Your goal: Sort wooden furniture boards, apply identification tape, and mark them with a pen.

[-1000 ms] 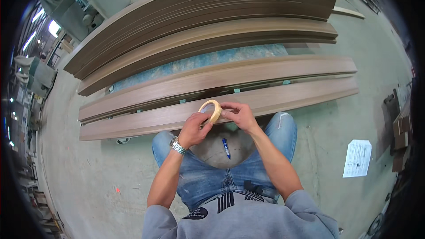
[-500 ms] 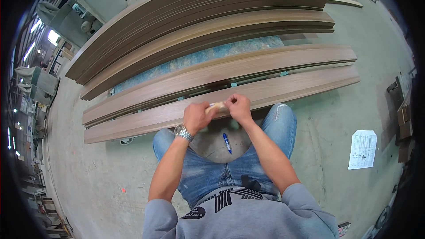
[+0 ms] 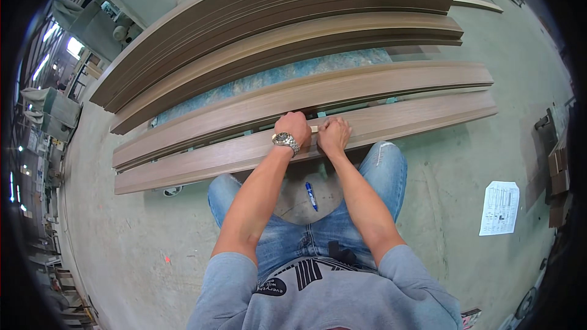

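Both my hands are over the near wooden board (image 3: 244,151), a long brown wood-grain moulding lying crosswise before my knees. My left hand (image 3: 293,127), with a metal watch on its wrist, is closed like a fist, knuckles up. Close beside it, my right hand (image 3: 334,135) has its fingers bent down toward the board. A small pale yellow strip (image 3: 314,129) shows in the gap between the hands; its ends are hidden in the fingers. A second board (image 3: 257,110) runs parallel just beyond, with small teal pads (image 3: 321,114) visible in the slot.
A blue marker pen (image 3: 311,196) lies on the floor between my knees. Farther off are a tall stack of brown boards (image 3: 293,0) and a blue mottled sheet (image 3: 281,80). A printed sheet of paper (image 3: 499,208) lies on the floor at the right.
Both hands have moved forward from the board's near edge onto its top. The yellow piece, seen more fully between the fingers before, is now mostly covered.
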Motion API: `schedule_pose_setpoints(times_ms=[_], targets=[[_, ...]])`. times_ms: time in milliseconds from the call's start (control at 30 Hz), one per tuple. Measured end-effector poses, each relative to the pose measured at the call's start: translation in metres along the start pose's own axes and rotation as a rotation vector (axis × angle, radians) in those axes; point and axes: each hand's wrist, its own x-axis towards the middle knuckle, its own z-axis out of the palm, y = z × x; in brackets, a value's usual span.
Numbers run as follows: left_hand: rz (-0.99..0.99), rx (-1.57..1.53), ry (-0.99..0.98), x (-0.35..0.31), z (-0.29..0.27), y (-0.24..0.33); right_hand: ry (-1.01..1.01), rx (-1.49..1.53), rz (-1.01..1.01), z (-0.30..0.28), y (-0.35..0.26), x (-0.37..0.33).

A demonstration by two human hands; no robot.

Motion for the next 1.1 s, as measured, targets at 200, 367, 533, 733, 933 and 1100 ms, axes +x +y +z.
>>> schedule_pose_setpoints(times_ms=[200,367,533,733,933,1100], targets=[[0.005,0.048,0.004,-0.004,0.003,0.007,-0.025,0.007,0.016,-0.001,0.002,-0.001],[0.013,0.068,0.027,-0.004,0.008,0.011,-0.049,-0.099,-0.020,-0.006,-0.001,-0.005],[-0.003,0.026,0.014,-0.002,0.009,0.007,-0.001,-0.107,0.117,-0.019,0.001,0.000],[-0.028,0.003,0.035,0.003,0.014,0.004,-0.046,0.004,-0.322,-0.018,0.021,-0.013],[0.063,-0.027,-0.061,0.001,0.006,0.004,-0.249,-0.117,-0.420,-0.011,-0.005,-0.068],[0.090,0.014,-0.072,0.006,0.007,0.004,-0.268,-0.083,-0.430,-0.013,-0.006,-0.064]])
